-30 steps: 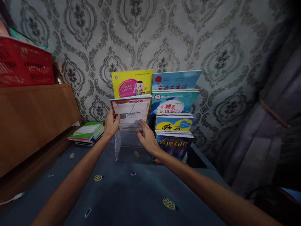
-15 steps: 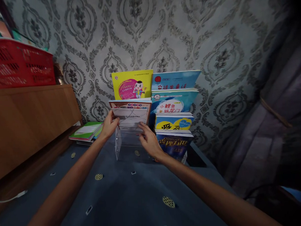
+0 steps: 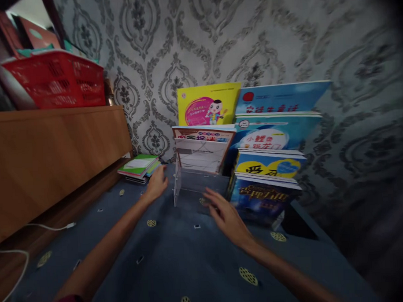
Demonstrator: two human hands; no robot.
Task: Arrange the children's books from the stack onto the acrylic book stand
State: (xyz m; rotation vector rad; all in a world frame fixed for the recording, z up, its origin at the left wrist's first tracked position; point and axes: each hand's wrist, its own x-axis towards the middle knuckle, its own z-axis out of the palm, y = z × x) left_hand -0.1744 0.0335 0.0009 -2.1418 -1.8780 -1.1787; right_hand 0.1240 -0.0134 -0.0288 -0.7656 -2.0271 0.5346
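My left hand [image 3: 157, 186] is empty, its fingers loosely apart, in the gap between a small stack of books [image 3: 139, 165] and a clear plastic book stand [image 3: 177, 189]. In front of the stand's low front tier hovers my right hand [image 3: 227, 215], fingers spread and holding nothing. A white-covered booklet [image 3: 201, 154] leans in the stand, before a brown-edged book [image 3: 205, 134] and a taller yellow book [image 3: 209, 104]. To the right stand a dark blue book [image 3: 262, 199], a blue-and-yellow one [image 3: 271, 164], a teal one [image 3: 276, 128] and a blue one [image 3: 282, 97], in rising tiers.
A wooden cabinet [image 3: 59, 151] runs along the left, with a red plastic basket [image 3: 70, 80] on top. White cables [image 3: 55, 226] lie at the lower left. Dark blue patterned cloth [image 3: 179, 262] covers the surface, and patterned wallpaper [image 3: 191, 45] stands behind.
Both hands have come away from the white booklet, which now leans in the stand. My left hand moved left toward the book stack; my right dropped lower. The view turned left.
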